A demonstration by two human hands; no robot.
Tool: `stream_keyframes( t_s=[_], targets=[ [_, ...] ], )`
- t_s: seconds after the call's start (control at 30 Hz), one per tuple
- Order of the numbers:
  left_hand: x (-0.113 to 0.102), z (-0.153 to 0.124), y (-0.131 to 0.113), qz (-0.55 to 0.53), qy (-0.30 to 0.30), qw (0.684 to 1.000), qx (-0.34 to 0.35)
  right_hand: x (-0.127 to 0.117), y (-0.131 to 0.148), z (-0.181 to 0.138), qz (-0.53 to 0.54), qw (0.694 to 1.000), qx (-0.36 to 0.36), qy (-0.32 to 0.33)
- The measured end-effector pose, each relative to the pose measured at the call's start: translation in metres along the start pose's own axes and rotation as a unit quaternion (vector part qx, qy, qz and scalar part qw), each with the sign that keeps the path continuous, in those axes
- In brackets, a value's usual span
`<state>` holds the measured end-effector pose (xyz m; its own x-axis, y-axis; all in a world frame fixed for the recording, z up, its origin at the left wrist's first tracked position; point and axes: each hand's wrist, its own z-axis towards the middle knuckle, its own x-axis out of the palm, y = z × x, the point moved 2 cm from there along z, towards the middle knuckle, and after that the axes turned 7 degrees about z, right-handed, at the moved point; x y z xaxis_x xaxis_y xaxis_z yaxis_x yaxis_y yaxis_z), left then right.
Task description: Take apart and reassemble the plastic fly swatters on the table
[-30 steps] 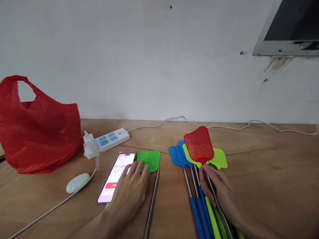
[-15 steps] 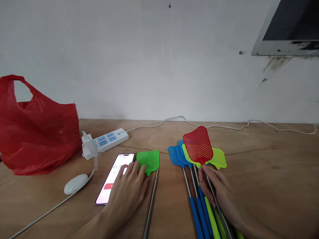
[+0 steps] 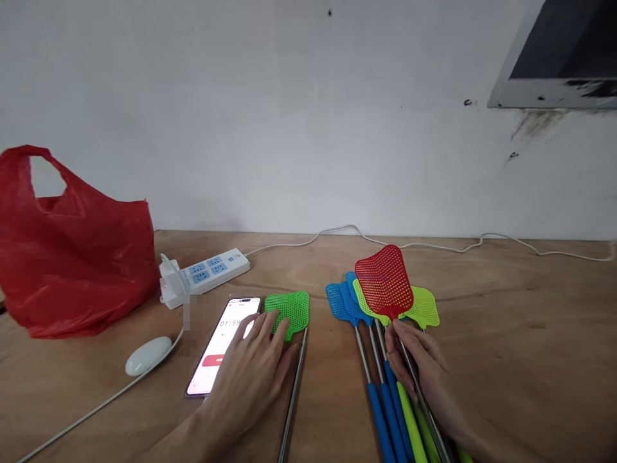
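Observation:
My right hand [image 3: 424, 363] pinches a red fly swatter [image 3: 384, 281] at its neck, where the perforated head meets the metal rod. Beneath it lie several fly swatters side by side: blue ones [image 3: 339, 302] on the left and yellow-green ones [image 3: 424, 305] on the right, their coloured handles running toward me. My left hand [image 3: 253, 360] stretches its fingers over the right side of a lit phone [image 3: 212, 360] showing a timer, and the edge of a green swatter head [image 3: 292, 305]. A bare metal rod [image 3: 293, 395] lies just below that head; its lower end is out of view.
A red plastic bag [image 3: 81, 257] stands at the left. Behind the phone is a white power strip [image 3: 209, 273] with a plug in it; its cord runs along the wall. A white mouse-like object [image 3: 148, 355] and a cable [image 3: 96, 417] lie left of the phone.
My left hand has shifted slightly, its fingers a little lower and further right, uncovering more of the phone's timer digits. My right hand keeps its hold on the red fly swatter.

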<state>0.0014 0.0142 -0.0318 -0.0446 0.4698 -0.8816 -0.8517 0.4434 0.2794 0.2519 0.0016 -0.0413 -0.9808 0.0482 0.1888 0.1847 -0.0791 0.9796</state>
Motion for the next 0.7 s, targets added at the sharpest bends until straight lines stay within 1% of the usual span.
stream_keyframes(
  t_s=[0.03,0.07,0.17,0.23,0.33,0.53,0.7],
  targets=[
    [-0.003,-0.001,-0.003,-0.025,-0.013,0.999,0.021,0.000,0.000,0.000,0.001,1.000,0.001,0.000],
    [-0.006,-0.001,-0.006,-0.053,-0.014,0.998,0.044,0.000,0.000,0.000,0.002,1.000,0.003,-0.001],
    [-0.015,-0.002,-0.017,-0.121,0.019,0.986,0.109,0.000,0.000,0.000,0.002,1.000,0.013,-0.004],
    [-0.019,-0.003,-0.021,-0.140,0.044,0.981,0.128,-0.001,-0.001,-0.001,0.007,1.000,0.018,-0.007],
    [-0.017,-0.003,-0.022,-0.134,0.069,0.981,0.121,-0.001,-0.002,-0.001,0.016,1.000,0.025,-0.010],
    [-0.005,-0.002,-0.015,-0.100,0.090,0.989,0.056,-0.002,-0.003,0.000,0.006,1.000,0.015,-0.006],
    [-0.001,0.000,-0.009,-0.050,0.120,0.991,0.021,-0.003,-0.004,-0.001,0.002,1.000,0.012,-0.002]
  ],
)
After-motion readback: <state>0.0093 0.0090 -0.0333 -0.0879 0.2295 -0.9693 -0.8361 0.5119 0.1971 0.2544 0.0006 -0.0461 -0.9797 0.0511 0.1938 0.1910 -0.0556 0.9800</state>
